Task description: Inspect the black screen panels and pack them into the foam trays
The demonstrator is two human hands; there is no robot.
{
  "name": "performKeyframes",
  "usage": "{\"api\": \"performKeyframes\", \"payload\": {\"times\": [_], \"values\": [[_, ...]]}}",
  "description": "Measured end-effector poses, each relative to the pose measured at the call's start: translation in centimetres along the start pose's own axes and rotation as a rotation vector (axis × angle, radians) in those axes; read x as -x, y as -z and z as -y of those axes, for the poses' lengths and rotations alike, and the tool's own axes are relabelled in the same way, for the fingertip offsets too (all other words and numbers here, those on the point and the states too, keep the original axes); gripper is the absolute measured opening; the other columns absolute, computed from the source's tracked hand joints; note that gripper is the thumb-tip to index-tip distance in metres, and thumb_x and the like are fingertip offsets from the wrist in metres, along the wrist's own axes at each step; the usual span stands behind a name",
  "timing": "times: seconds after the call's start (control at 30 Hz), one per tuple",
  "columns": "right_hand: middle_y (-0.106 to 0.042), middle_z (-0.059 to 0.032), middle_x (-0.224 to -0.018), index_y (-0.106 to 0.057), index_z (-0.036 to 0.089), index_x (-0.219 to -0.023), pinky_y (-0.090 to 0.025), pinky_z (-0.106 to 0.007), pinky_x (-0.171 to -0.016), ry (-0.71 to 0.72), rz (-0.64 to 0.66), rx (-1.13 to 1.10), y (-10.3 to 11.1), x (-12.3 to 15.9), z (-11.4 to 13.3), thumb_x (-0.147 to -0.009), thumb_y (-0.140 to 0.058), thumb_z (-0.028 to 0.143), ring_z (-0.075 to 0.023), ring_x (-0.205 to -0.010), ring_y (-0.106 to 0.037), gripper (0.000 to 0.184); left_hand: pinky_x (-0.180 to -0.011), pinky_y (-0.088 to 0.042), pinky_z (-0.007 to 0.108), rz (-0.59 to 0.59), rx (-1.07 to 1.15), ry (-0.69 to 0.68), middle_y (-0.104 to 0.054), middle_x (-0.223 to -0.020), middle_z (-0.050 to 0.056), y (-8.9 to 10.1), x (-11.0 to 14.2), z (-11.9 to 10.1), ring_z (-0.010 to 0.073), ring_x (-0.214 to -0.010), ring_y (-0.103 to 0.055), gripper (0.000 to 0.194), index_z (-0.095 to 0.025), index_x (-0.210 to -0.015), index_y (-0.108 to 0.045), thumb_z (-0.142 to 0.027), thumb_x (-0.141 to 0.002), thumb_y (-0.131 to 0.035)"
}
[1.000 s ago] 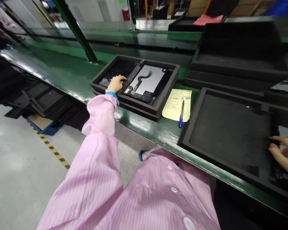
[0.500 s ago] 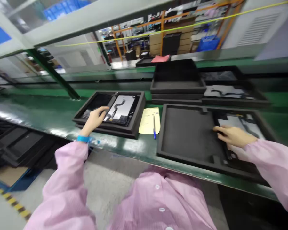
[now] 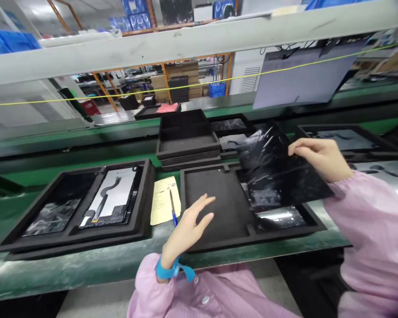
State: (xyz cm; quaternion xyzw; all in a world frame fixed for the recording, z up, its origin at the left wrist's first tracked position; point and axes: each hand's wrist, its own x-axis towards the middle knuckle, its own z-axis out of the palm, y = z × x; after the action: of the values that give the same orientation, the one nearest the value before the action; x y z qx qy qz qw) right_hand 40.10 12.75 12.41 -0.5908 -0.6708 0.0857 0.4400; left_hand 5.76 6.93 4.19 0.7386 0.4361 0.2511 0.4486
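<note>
Right hand has a glossy black display panel pinched by its right edge, tilted above the two-section black tray. Left hand is spread, nothing in it, fingers over the tray's left section. Panel's probably light, stiffish, slick and crackable, so I'd hold opposite edges, not the face.

We are in what seems to be an electronics assembly area of a factory. We can tell from the long green worktop, the black foam trays and a silver-backed panel with a ribbon cable lying in one. We also note a pink smock, a blue wristband, and, beyond, orange racking and stacked cardboard boxes.
</note>
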Motion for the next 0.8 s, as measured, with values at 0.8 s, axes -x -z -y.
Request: {"api": "performKeyframes", "payload": {"times": [0.8], "values": [[-0.049,0.0027,-0.046,-0.055,0.018,-0.067,-0.017,-0.020,-0.028,-0.629,0.376,-1.051,-8.2,1.1,6.2,-0.062,-0.062,0.042,-0.0064,-0.028,-0.028,0.026,-0.104,-0.041,0.041,-0.337,1.138,0.200,-0.073,-0.100,0.004,4.7,1.7,-1.9,0.0295,-0.112,-0.060,0.043,-0.019,-0.104,-0.070,-0.016,-0.061,-0.073]]}}
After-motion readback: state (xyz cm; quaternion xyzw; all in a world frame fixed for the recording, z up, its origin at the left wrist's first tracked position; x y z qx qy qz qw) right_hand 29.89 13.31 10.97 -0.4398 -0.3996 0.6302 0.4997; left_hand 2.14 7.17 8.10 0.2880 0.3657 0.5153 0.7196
